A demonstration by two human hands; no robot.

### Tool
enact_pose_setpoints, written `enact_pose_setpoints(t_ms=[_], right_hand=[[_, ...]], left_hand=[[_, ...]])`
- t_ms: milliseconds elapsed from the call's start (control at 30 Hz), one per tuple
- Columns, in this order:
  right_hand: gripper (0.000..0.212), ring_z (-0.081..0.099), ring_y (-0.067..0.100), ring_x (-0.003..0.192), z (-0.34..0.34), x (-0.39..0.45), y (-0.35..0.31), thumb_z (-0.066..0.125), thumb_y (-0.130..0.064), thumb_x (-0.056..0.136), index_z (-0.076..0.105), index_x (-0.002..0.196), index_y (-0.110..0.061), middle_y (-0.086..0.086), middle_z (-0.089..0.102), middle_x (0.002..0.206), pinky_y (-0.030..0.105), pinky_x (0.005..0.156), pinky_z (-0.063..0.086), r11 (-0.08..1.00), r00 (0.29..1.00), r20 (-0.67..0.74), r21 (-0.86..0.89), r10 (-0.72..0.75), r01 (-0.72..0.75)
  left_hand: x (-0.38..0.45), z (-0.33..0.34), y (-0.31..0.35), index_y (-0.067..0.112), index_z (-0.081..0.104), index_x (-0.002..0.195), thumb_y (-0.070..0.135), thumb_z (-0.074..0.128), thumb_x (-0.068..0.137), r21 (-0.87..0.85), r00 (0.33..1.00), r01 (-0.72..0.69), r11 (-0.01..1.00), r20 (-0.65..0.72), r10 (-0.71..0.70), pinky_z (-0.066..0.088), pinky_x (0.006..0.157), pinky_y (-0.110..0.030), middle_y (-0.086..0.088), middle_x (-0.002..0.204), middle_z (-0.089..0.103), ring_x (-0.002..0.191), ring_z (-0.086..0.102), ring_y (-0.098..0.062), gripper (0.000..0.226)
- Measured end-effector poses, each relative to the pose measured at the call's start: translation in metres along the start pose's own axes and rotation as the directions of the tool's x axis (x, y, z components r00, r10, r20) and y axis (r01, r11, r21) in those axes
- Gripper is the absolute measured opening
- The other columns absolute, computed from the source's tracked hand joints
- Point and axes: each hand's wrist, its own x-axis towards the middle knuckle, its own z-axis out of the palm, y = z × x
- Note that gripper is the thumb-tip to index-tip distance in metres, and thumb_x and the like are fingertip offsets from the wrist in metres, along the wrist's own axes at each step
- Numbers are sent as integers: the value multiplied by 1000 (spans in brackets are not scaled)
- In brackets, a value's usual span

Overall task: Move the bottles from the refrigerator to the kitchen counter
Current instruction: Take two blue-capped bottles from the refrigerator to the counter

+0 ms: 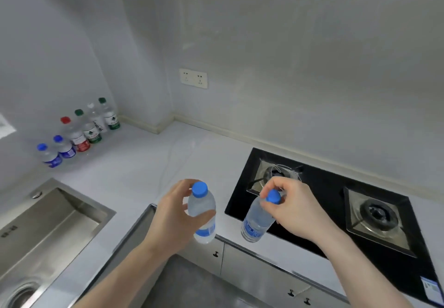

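Both hands were full — the left hand [176, 216] wrapped the body of one blue-capped bottle [203, 214], the right hand [292, 208] pinched another bottle [259, 218] by its cap. Both bottles stood near upright over the worktop [144, 163] edge; the standing row of bottles [79, 132] lay well off, forward-left — the left hand sat nearer.

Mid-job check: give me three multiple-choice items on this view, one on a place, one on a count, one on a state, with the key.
1. Where does the row of small plastic bottles stand?
A. in the steel sink
B. on the white counter by the left wall
C. on the black gas hob

2. How many bottles in that row?
A. four
B. six
C. nine

3. How does the right hand hold its blue-capped clear water bottle?
A. grip at the cap
B. flat palm under the base
C. not touching

Key: 1 B, the row lines the wall on the counter. 2 B, six caps show. 3 A, fingers pinch the cap.
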Motion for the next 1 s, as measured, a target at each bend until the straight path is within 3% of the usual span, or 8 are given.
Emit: enact_pose_setpoints(t_ms=[100,200,333,467,567,667,767,1000], right_hand=[[18,65,10,68,16,32,-17,76,-22,86,67,82,-37,-15,69,85,32,68,58,998,997,51,-12,-65,66],[17,66,14,64,35,69,-29,77,-22,83,67,81,-36,-12,69,79,31,65,57,992,986,110,-12,-124,126],[17,52,5,50,56,116,-43,76,-18,83,67,78,-32,-17,61,61,13,50,42,981,963,189,11,-192,193],[16,52,7,54,66,162,-60,75,-17,84,66,81,-30,-9,62,71,16,50,43,968,931,269,33,-247,247],[17,47,7,48,72,194,-68,73,-14,85,67,81,-28,-9,59,68,16,48,40,958,906,314,65,-284,278],[18,46,7,47,83,223,-75,72,-12,82,66,79,-29,-8,63,73,18,48,41,946,883,343,72,-321,316],[20,50,6,50,97,247,-83,71,-11,81,66,78,-30,-7,69,85,19,51,44,941,866,373,70,-334,332],[19,68,21,68,135,299,-116,70,-12,83,67,80,-30,-11,69,93,34,63,57,935,831,439,69,-342,349]], left_hand=[[7,-20,-12,50,58,107,19,88,75,15,996,44,999,-79,-43,60,79,-33,26,110,64,97,69,-17,54],[18,-38,-26,45,59,110,21,88,75,6,984,94,996,-149,-92,62,77,-35,22,110,64,99,70,-17,52],[35,-56,-36,43,59,110,22,89,75,62,961,127,990,-255,-108,62,78,-31,24,110,64,105,65,-6,51],[60,-72,-41,41,59,111,23,91,74,110,937,135,985,-338,-90,60,83,-30,22,112,65,110,61,-5,52],[77,-79,-46,39,59,110,21,91,74,96,907,161,982,-408,-109,60,83,-30,21,112,64,109,60,-4,51],[90,-87,-53,39,59,108,21,91,74,95,881,181,979,-458,-119,56,78,-23,22,110,63,107,60,-4,51],[100,-98,-60,40,57,106,19,91,73,81,851,220,972,-503,-151,54,74,-18,25,107,62,104,59,0,51],[125,-137,-85,40,58,105,17,92,73,55,804,291,955,-555,-213,55,76,-24,25,105,63,105,61,-4,52]])
